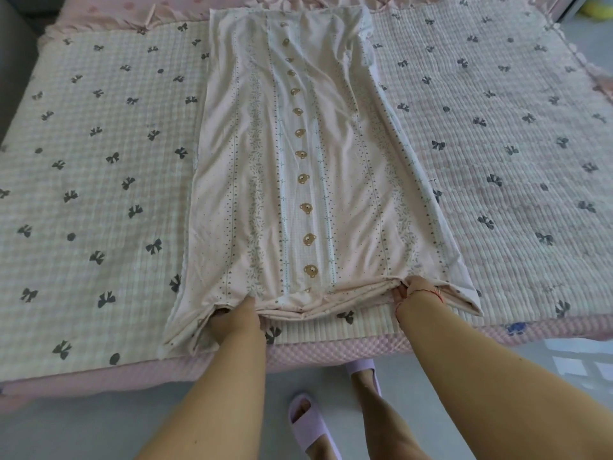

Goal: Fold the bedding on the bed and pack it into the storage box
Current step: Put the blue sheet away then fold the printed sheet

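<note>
A pale pink sheet (pixel 308 154) with a column of small bear faces lies folded into a long strip down the middle of the bed, running from the near edge to the far side. My left hand (pixel 234 318) grips the near edge of the strip at its left part, fingers tucked under the layers. My right hand (pixel 413 292) pinches the same near edge further right, fingers buried in the fold. The near edge is bunched up between both hands. No storage box is in view.
The bed carries a checked quilted pad (pixel 99 180) printed with dark bows, over a pink mattress edge (pixel 331 355). Pink ruffled bedding (pixel 109 18) lies along the far side. My feet in lilac slippers (pixel 311 426) stand on the grey floor.
</note>
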The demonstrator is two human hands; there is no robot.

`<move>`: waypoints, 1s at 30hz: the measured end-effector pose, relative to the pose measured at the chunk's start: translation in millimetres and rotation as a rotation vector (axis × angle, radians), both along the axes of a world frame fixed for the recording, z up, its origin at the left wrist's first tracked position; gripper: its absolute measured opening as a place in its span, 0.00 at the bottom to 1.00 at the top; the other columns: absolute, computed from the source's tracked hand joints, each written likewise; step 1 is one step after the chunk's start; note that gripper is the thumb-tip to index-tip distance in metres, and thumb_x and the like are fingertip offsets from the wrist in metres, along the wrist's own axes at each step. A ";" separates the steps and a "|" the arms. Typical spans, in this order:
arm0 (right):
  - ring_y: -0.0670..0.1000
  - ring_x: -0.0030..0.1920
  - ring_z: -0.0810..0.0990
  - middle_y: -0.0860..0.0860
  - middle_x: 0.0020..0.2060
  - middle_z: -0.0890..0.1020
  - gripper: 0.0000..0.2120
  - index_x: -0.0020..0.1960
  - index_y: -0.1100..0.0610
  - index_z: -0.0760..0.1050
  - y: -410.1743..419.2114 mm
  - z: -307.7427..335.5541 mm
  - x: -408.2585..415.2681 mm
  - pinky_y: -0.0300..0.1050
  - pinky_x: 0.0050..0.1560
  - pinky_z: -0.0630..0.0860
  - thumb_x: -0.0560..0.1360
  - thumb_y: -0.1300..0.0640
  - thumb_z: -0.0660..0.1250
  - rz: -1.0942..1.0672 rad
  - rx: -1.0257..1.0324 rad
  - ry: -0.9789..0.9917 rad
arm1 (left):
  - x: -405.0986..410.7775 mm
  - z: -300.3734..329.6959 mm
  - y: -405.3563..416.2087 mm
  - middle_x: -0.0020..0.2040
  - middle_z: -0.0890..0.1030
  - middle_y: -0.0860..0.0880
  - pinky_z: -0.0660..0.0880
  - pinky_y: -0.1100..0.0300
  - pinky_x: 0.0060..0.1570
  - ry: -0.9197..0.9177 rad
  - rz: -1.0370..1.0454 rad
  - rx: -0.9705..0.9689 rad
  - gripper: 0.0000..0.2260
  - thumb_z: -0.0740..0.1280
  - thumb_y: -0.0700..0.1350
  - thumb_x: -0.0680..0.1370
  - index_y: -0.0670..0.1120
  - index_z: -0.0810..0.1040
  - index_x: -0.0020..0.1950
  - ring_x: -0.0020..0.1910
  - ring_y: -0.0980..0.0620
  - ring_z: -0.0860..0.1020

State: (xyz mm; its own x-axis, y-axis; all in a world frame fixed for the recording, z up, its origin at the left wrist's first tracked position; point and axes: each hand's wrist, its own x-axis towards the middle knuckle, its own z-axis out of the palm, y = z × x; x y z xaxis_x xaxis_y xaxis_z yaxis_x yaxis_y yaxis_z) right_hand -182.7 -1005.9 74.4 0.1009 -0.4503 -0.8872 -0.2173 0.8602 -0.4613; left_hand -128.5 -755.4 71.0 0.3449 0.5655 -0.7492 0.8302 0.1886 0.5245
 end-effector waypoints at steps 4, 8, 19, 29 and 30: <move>0.45 0.29 0.70 0.49 0.32 0.72 0.07 0.42 0.57 0.71 -15.2 -0.2 -1.1 0.36 0.32 0.77 0.79 0.59 0.60 -0.026 0.007 0.105 | 5.0 -2.0 8.7 0.48 0.79 0.46 0.74 0.60 0.33 -0.068 0.225 -0.269 0.08 0.73 0.40 0.72 0.42 0.77 0.48 0.38 0.51 0.78; 0.48 0.37 0.76 0.49 0.39 0.76 0.05 0.52 0.54 0.71 -20.9 5.1 11.1 0.45 0.50 0.78 0.78 0.55 0.65 -0.051 -0.054 0.042 | 24.0 3.9 12.6 0.40 0.76 0.49 0.73 0.63 0.34 -0.149 0.275 -0.355 0.04 0.68 0.42 0.77 0.46 0.75 0.43 0.34 0.55 0.75; 0.52 0.39 0.78 0.52 0.35 0.77 0.07 0.38 0.55 0.74 -76.6 42.8 104.4 0.52 0.53 0.79 0.75 0.57 0.65 0.115 -0.227 -0.015 | 145.3 52.6 -15.8 0.37 0.73 0.50 0.73 0.62 0.35 -0.378 0.344 -0.449 0.08 0.63 0.39 0.79 0.45 0.72 0.40 0.34 0.55 0.73; 0.55 0.43 0.79 0.51 0.37 0.76 0.08 0.47 0.59 0.76 -138.1 57.2 219.0 0.53 0.50 0.80 0.76 0.54 0.65 0.352 -0.411 -0.031 | 270.3 88.3 -54.4 0.45 0.79 0.45 0.79 0.55 0.44 -0.532 0.163 -0.470 0.04 0.62 0.42 0.81 0.44 0.75 0.52 0.42 0.50 0.79; 0.54 0.42 0.79 0.51 0.37 0.76 0.10 0.51 0.61 0.76 -142.4 54.5 231.2 0.51 0.47 0.81 0.76 0.54 0.65 0.381 -0.423 -0.045 | 284.0 86.0 -55.8 0.45 0.78 0.45 0.79 0.56 0.42 -0.534 0.147 -0.459 0.04 0.61 0.42 0.81 0.44 0.74 0.53 0.42 0.50 0.79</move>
State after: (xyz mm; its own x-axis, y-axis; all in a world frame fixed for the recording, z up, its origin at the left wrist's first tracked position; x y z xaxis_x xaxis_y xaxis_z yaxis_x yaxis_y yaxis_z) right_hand 48.5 -1148.2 128.9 0.3597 -0.6897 -0.6284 -0.4482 0.4630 -0.7647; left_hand 155.5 -811.2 157.0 0.6749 0.3027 -0.6730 0.4318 0.5776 0.6928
